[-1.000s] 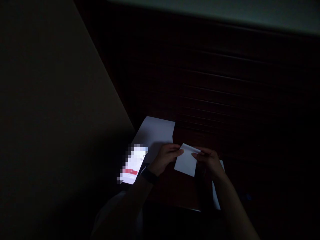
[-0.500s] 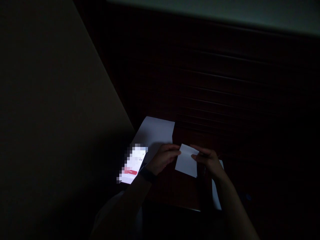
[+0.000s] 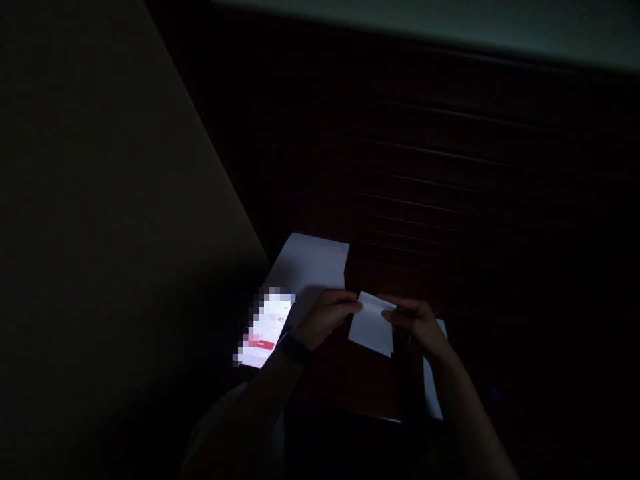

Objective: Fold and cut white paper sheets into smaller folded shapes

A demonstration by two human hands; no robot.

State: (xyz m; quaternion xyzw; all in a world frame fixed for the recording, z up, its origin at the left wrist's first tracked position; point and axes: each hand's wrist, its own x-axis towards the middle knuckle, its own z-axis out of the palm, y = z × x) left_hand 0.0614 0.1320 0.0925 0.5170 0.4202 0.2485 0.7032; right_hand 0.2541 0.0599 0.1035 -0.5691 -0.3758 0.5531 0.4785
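Note:
In dim light I hold a small white piece of paper (image 3: 371, 325) between both hands above a dark wooden surface (image 3: 350, 380). My left hand (image 3: 326, 318) pinches its upper left corner; a dark watch sits on that wrist. My right hand (image 3: 416, 322) pinches the upper right edge, fingers curled over the top. The paper hangs tilted, its lower corner pointing down to the right.
A lit phone screen (image 3: 265, 330) lies left of my left hand. A larger white sheet (image 3: 310, 263) lies behind it. Another white sheet (image 3: 431, 393) shows under my right forearm. A pale wall (image 3: 100, 233) fills the left; dark slatted wood (image 3: 475, 167) lies beyond.
The small paper has dropped slightly and my right fingers have slid a little further over its top edge. The rest of the scene has stayed put.

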